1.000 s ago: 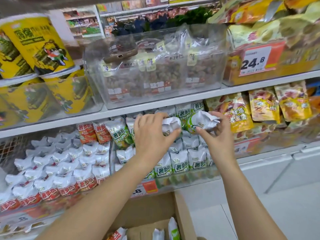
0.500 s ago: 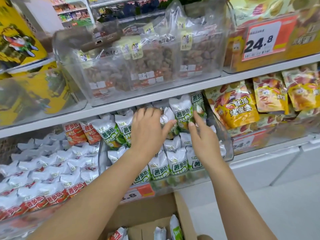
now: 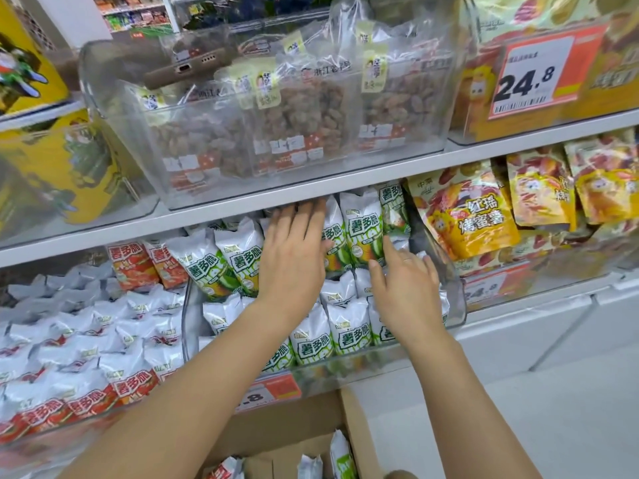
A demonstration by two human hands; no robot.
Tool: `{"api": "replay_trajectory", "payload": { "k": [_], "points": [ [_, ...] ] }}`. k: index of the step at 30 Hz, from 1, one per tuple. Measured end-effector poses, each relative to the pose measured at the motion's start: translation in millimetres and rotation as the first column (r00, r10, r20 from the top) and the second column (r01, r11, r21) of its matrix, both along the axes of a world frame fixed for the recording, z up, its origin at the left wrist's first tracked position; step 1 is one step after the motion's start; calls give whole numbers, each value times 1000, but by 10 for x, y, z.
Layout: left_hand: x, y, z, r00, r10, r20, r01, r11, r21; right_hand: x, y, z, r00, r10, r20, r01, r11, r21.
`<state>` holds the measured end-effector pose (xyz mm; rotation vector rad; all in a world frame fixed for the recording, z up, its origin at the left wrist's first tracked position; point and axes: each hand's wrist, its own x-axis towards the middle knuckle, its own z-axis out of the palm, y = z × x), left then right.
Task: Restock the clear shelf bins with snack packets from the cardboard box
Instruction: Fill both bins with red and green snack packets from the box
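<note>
pressing my flat left hand [image 3: 294, 267] and loose right hand [image 3: 408, 288] on green packets [image 3: 361, 229] in the clear bin [image 3: 456, 305], gripping nothing.

Two hands, left [image 3: 294, 257] and right [image 3: 406, 288], reach into one clear bin [image 3: 453, 305] of green packets [image 3: 361, 229], too many to count. One cardboard box [image 3: 352, 420] sits below. One orange price tag [image 3: 543, 77] reads 24.8.

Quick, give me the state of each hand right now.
Left hand: open, fingers straight, pressing the green snack packets back in the clear bin.
Right hand: open, fingers extended over the same packets, holding nothing.
</note>
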<state>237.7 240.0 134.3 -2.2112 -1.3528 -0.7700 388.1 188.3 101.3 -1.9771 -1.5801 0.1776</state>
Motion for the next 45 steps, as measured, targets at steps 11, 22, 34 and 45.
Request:
{"api": "replay_trajectory", "payload": {
  "k": [11,22,34,45],
  "points": [
    [346,-78,93,996,-84,-27,81,992,-101,6,-17,32,993,92,-75,-86,992,88],
    [434,54,145,993,-101,-66,82,966,-246,11,-28,20,988,112,-108,-92,980,176],
    [-27,-460,-270,998,68,-16,-70,980,-185,2,-56,75,980,107,-171,-84,988,133],
    [-61,-188,-174,996,-4,-85,-21,958,-286,14,-97,95,978,85,-190,-69,994,88]
  ]
}}
